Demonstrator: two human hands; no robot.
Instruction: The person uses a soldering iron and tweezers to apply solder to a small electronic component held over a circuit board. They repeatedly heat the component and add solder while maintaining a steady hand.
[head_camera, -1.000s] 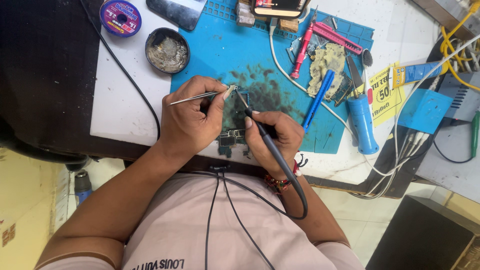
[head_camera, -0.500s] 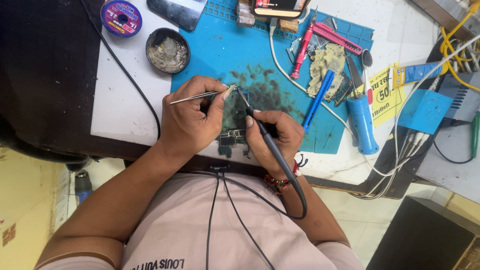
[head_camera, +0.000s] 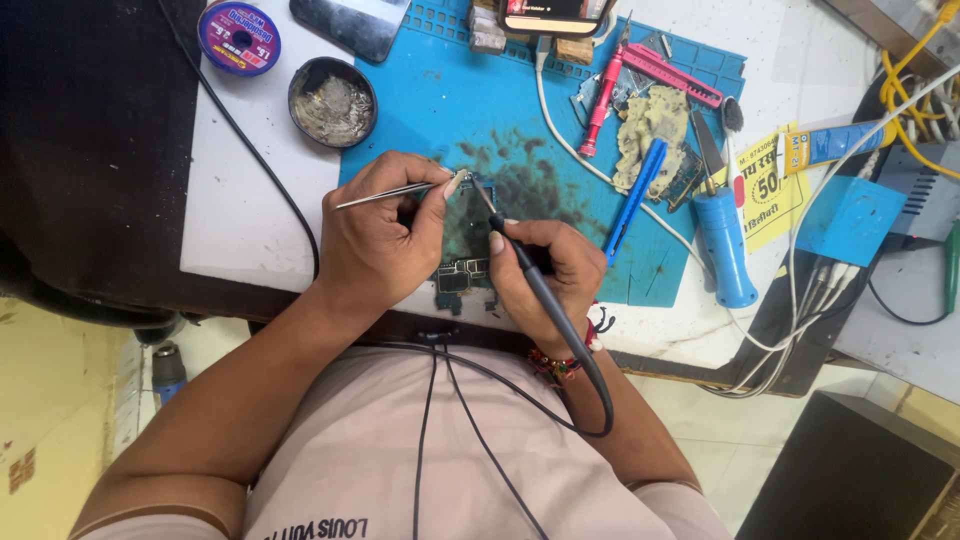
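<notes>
Left grip: the left hand (head_camera: 375, 240) was clenched around thin metal tweezers (head_camera: 385, 194), pinched between thumb and fingers, with the tips pointing right toward the board.
Right grip: the right hand (head_camera: 550, 270) grasped a dark soldering iron (head_camera: 525, 270) like a pen, its fine tip angled up and left, meeting the tweezer tips just above the circuit board.
Circuit board: a small dark circuit board (head_camera: 462, 275) lay between the two hands at the near edge of the blue mat, partly hidden by the fingers; whether the tips touched it could not be told.
Iron cable: a dark cable (head_camera: 585, 370) ran from the iron's handle down past the right wrist and looped over the person's pale shirt.
Mat: the blue work mat (head_camera: 440, 100) lay on the white tabletop (head_camera: 240, 200), stained dark around the working spot.
Right of the hands: a blue pen-shaped tool (head_camera: 635, 195) lay slanted on the mat, near a yellowish cloth (head_camera: 655, 125) and a red screwdriver (head_camera: 600, 100); a thicker blue handle (head_camera: 722, 245) lay further right, across the mat's edge.
Behind the left hand: a round black tin of grey wire wool (head_camera: 332, 100) stood just off the mat, with a purple spool (head_camera: 238, 38) well apart to its left.
Far right: white cables (head_camera: 800, 290) trailed over the tabletop's edge.
</notes>
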